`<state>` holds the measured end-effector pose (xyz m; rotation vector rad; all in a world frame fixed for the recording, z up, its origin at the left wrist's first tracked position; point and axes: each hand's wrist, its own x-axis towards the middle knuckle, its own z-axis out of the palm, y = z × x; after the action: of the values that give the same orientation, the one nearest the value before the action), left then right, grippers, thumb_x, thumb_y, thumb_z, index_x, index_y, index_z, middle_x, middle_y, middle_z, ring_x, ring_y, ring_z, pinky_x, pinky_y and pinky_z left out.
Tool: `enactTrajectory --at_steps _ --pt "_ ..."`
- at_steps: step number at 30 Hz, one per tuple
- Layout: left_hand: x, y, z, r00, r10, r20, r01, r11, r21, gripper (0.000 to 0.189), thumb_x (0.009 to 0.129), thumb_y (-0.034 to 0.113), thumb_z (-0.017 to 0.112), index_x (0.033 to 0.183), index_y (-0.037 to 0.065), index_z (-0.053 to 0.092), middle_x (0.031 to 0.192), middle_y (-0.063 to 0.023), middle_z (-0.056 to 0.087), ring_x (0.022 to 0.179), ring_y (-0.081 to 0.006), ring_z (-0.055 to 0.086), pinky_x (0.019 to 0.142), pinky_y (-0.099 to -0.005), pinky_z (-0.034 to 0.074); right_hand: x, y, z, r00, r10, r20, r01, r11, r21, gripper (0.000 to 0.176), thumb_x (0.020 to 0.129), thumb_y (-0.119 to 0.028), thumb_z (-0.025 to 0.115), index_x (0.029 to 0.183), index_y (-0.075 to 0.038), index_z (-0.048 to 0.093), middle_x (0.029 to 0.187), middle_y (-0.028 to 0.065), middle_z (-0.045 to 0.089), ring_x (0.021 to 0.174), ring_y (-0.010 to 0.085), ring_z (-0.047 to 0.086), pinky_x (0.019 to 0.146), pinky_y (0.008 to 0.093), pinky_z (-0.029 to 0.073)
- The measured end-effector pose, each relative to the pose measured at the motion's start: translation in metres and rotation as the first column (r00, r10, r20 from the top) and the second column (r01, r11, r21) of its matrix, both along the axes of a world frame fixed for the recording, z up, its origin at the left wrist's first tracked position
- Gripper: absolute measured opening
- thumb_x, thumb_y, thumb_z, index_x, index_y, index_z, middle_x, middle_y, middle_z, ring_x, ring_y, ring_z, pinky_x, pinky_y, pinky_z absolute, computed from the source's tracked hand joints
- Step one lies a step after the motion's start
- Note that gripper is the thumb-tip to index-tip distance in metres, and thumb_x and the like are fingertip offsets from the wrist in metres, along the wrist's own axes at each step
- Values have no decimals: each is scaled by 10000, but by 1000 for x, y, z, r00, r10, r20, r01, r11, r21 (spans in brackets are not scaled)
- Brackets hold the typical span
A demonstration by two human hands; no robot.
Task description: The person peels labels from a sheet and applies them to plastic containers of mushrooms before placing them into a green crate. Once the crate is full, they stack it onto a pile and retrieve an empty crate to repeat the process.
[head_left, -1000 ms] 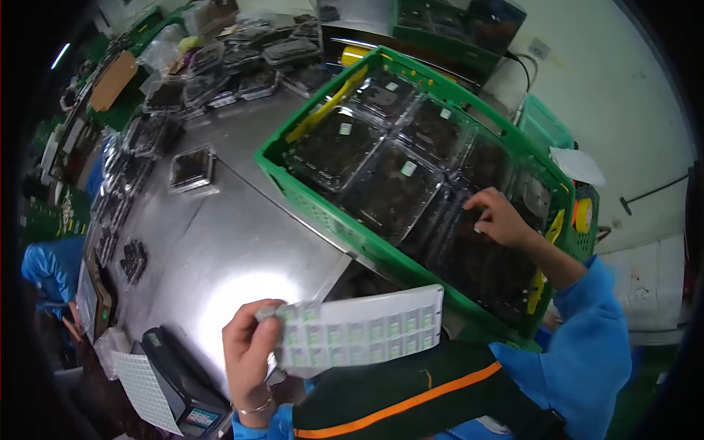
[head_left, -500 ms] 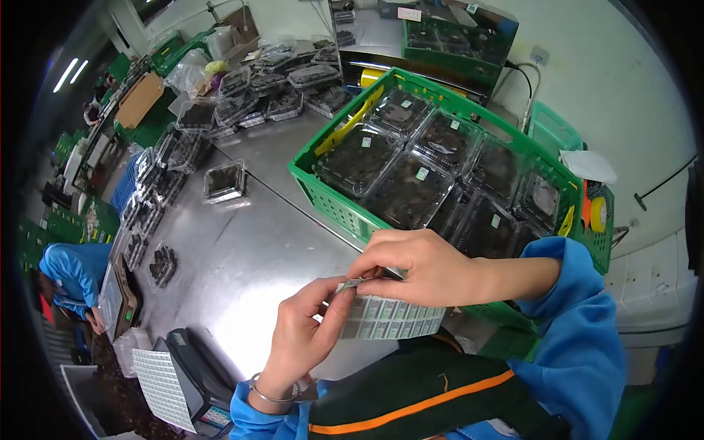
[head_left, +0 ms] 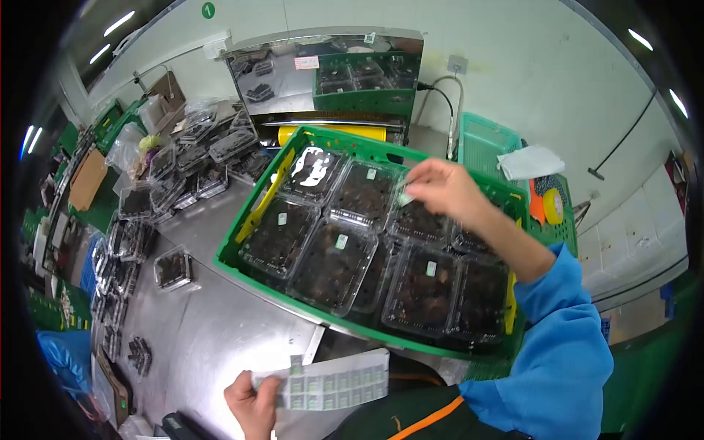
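Note:
My left hand [head_left: 253,400] holds a white sheet of small green stickers [head_left: 330,385] low at the near edge of the steel table. My right hand [head_left: 444,189] reaches out over the far side of a green crate [head_left: 242,227] and pinches one small sticker [head_left: 405,196] between its fingertips, just above the lid of a clear box. The crate is packed with several clear lidded boxes of dark contents [head_left: 334,264], most with a sticker on the lid.
The steel table [head_left: 213,337] carries a lone clear box [head_left: 173,268] and stacks of more boxes [head_left: 198,158] at the far left. A second green crate [head_left: 480,143] with a white cloth [head_left: 532,161] stands behind. A scale [head_left: 180,427] sits at the near edge.
My right hand has left the sticker sheet and moved out over the far boxes in the crate with one sticker. The view has tilted up; the left hand keeps the sheet.

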<state>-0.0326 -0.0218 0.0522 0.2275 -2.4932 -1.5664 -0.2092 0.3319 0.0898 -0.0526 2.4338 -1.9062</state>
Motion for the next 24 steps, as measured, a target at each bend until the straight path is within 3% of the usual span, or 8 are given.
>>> enactTrajectory --at_steps 5,7,12,15,17,18,21,24 --pt "-14 6 5 997 -74 -28 78 979 187 224 777 183 617 698 0 515 598 41 485 535 -23 376 477 -185 291 -66 96 -94 990 100 -99 7 668 744 372 679 -144 691 969 -60 472 764 73 587 730 182 564 678 304 439" --pt "-16 13 12 992 -113 -49 119 980 159 231 783 206 602 780 -20 553 636 20 517 555 -35 417 506 -183 318 -59 118 -87 883 60 -466 252 777 577 313 664 -195 703 877 -46 529 732 79 592 723 194 572 654 312 439" --pt "-23 20 14 987 -152 -58 162 917 365 281 820 251 577 803 -29 554 646 2 519 580 -50 439 540 -183 335 -3 187 -56 864 -172 473 -199 746 635 254 647 -224 733 769 -35 615 657 54 582 560 135 514 536 300 422" --pt "-31 40 33 981 -179 69 136 903 408 141 748 103 634 743 -27 579 601 -6 545 565 -41 435 500 -189 341 17 167 -82 959 -37 -282 284 187 940 264 694 -143 690 922 -40 606 649 68 587 558 112 539 493 244 401" --pt "-31 43 42 948 -302 96 247 895 372 160 794 123 608 858 -24 599 669 -4 569 616 -45 469 538 -177 357 33 81 -12 995 -98 -32 82 558 826 358 711 -101 671 1045 -40 555 743 77 619 650 110 583 564 234 438" --pt "-28 45 50 947 -305 96 257 904 342 166 803 132 606 862 -24 601 669 -8 573 615 -43 469 540 -177 360 68 -3 21 959 229 165 -267 925 271 389 720 -88 669 1079 -32 529 850 78 624 739 111 591 666 239 458" --pt "-25 52 55 920 -389 45 360 887 290 185 831 160 590 860 -22 601 681 -11 581 625 -36 469 549 -171 364 104 -87 16 791 612 15 -611 791 -29 257 754 -85 644 985 0 570 888 86 602 775 122 571 710 268 460" --pt "-19 42 36 969 -246 5 234 928 290 166 840 149 575 878 -11 594 710 2 578 636 -27 462 563 -159 360 114 -100 13 836 432 -339 -438 897 63 101 744 -48 642 825 -3 601 820 77 588 741 117 558 674 261 449"
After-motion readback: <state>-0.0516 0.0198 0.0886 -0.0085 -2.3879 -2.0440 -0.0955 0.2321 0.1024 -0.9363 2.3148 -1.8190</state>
